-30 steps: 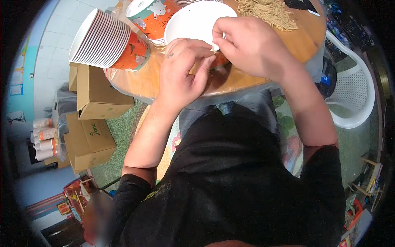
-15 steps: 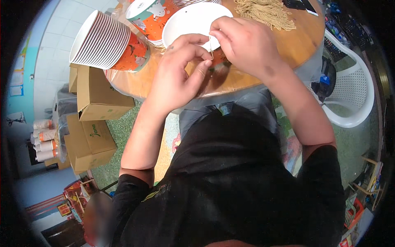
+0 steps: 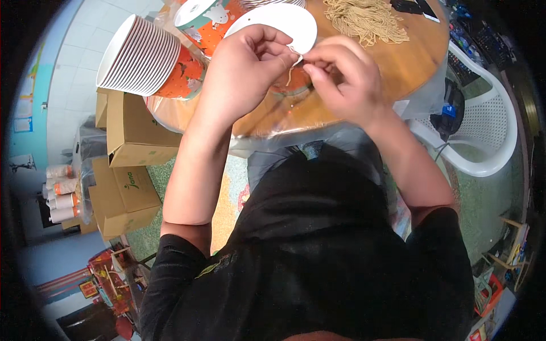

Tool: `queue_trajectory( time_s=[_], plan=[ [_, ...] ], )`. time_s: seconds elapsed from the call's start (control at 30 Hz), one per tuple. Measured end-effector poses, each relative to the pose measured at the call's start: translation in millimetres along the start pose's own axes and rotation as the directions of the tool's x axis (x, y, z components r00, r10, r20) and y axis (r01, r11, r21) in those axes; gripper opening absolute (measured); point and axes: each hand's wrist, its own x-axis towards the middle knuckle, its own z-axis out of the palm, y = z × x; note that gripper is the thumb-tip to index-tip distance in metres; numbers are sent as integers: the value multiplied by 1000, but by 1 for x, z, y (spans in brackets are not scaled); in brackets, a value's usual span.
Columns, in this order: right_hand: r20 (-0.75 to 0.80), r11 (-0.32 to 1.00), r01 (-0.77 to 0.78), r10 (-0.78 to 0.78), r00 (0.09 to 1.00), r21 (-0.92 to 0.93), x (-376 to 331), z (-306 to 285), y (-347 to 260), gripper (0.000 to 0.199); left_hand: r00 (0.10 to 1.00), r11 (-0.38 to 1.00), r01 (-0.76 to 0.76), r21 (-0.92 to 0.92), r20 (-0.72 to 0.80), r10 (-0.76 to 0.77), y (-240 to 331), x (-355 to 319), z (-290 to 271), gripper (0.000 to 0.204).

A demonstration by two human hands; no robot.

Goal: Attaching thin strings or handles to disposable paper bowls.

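My left hand [image 3: 242,74] pinches a thin, pale string [image 3: 290,75] between thumb and fingertips, and a short end hangs below. My right hand [image 3: 350,82] meets it from the right, its fingertips closed at the same string. Just beyond the hands is a white round paper tub [image 3: 287,23], with some of its orange printed outside showing below my fingers. My left hand hides part of the tub. Whether the string is joined to the tub I cannot tell.
Nested orange-and-white paper tubs [image 3: 139,54] lie on the wooden table [image 3: 250,122] at left, with another printed tub [image 3: 213,23] behind. A tan bundle of strings [image 3: 367,23] lies far right. Cardboard boxes [image 3: 136,133] stand at left; a white plastic chair [image 3: 497,116] is at right.
My left hand has moved up and forward, over the tub's near edge. My right hand has turned and dropped lower to the right. The string stays between them.
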Motion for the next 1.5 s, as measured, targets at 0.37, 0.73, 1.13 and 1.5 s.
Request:
queue_trajectory(
  time_s=[0.37, 0.73, 1.13, 1.5],
  plan=[
    [-89, 942, 276, -297, 951, -193, -9, 21, 12, 21, 994, 993, 70, -97, 92, -61, 3, 7, -10, 23],
    [-131, 976, -147, 169, 977, 161, -16, 34, -10, 8, 996, 994, 19, -111, 89, -9, 6, 7, -6, 23],
    [35, 734, -575, 605, 795, 362, 1, 25, -23, 13, 981, 948, -170, -271, 43, 189, -5, -8, -9, 23],
    [-2, 863, -493, 496, 868, 109, 7, 20, -20, 17, 986, 995, -15, 94, 166, -1, 0, 3, -18, 22]
  ],
)
